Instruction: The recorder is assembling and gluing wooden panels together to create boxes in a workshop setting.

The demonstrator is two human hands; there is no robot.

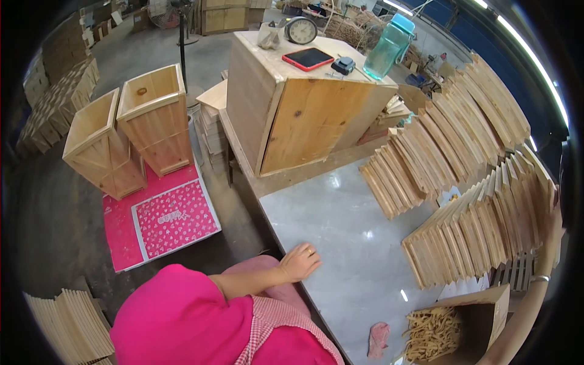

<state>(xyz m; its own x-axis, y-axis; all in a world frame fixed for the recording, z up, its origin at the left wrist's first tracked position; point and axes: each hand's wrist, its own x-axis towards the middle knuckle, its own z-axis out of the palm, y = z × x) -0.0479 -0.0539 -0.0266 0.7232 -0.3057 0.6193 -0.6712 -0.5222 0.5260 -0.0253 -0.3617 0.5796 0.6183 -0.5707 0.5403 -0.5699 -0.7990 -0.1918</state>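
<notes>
My left hand, with a ring on one finger, rests on the near left edge of the grey tabletop. Nothing is in it, and its fingers lie loosely on the surface. Along the right rim my right arm stretches up, a bracelet at the wrist. My right hand is at the outer end of the nearer row of wooden panels; its fingers are hidden in the dark rim, so any grip is unclear. Behind that row stands a second, longer row of wooden panels.
A cardboard box of thin wooden pieces and a pink cloth are at the front right. A large wooden box carries a phone, clock and bottle. Two tall wooden bins stand left by a pink carton.
</notes>
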